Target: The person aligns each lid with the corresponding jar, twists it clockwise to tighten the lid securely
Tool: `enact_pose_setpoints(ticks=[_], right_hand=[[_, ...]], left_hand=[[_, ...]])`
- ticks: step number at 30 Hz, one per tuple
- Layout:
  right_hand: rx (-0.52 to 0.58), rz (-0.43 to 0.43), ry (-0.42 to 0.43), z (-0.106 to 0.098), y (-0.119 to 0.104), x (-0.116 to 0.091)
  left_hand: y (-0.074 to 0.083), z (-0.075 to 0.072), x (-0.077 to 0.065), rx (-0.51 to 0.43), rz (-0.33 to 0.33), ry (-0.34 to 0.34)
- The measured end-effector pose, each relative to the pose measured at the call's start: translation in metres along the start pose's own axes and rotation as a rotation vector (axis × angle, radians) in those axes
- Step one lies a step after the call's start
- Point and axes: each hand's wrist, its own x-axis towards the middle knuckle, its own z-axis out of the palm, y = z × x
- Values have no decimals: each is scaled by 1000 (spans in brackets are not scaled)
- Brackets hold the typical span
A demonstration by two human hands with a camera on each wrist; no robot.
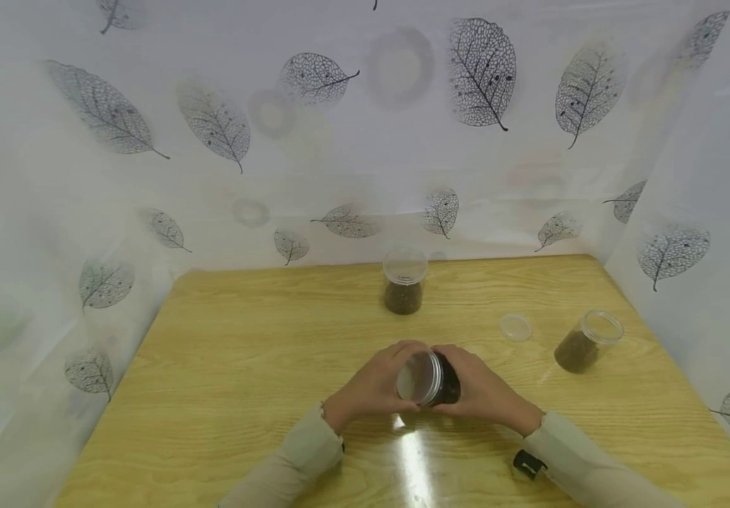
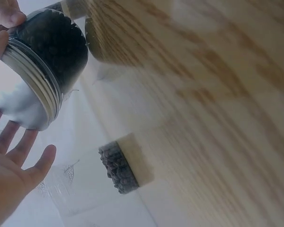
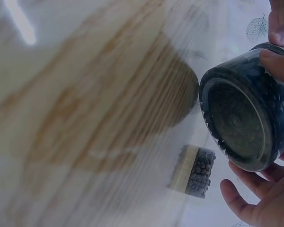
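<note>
Between both hands is a clear jar (image 1: 448, 379) filled with dark, bean-like pieces. It is tipped on its side above the table, its round lid end (image 1: 416, 379) facing left. My left hand (image 1: 378, 383) grips that end, thumb on one side and spread fingers (image 2: 26, 144) on the other. My right hand (image 1: 482, 389) holds the dark-filled body from the right, with its thumb (image 3: 277, 66) along the side. The jar's round base (image 3: 236, 125) faces the right wrist camera.
A partly filled clear jar (image 1: 404, 296) stands at the table's back. To the right are another partly filled jar (image 1: 577, 351) and a clear disc-shaped lid (image 1: 515, 327) lying flat. A leaf-print sheet (image 1: 352, 162) encloses the wooden table (image 1: 244, 353) at the back and sides.
</note>
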Motion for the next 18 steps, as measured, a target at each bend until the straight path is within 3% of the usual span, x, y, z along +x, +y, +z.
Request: enact_pose_setpoints(ticks=[3, 6, 9, 15, 18], right_hand=[[-3, 15, -11, -1, 0, -1], [3, 18, -15, -1, 0, -2], [2, 11, -9, 0, 0, -2], [-11, -6, 16, 0, 1, -4], [-16, -14, 19, -1, 1, -4]], left_hand=[[-2, 0, 1, 24, 36, 9], [0, -1, 0, 82, 30, 9], [4, -1, -3, 156, -41, 4], [18, 0, -5, 264, -245, 8], [23, 3, -5, 319, -292, 2]])
